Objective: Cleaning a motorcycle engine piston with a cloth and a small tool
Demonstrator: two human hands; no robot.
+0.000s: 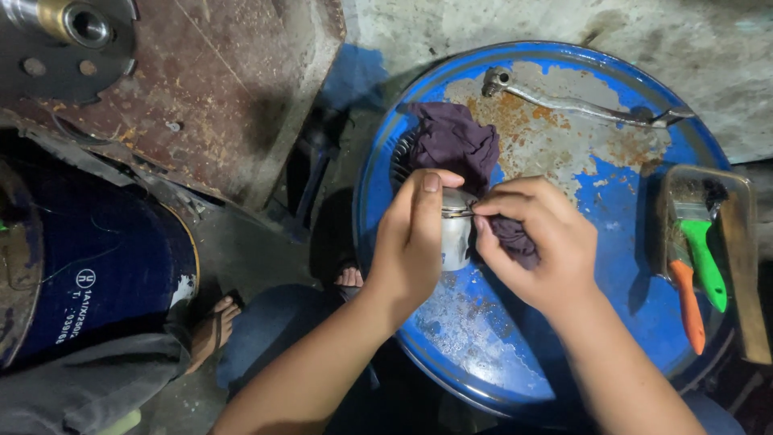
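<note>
Left hand [415, 242] grips metal piston [456, 234]; right hand [535, 246] pinches purple rag [457, 145] against its ring groove. Wiping step; next likely needs piston turned.

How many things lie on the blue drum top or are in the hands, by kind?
Brushes: 2
Metal lever: 1
Purple cloth: 1
Metal cylinder part: 1
Tray: 1
Total: 6
</note>
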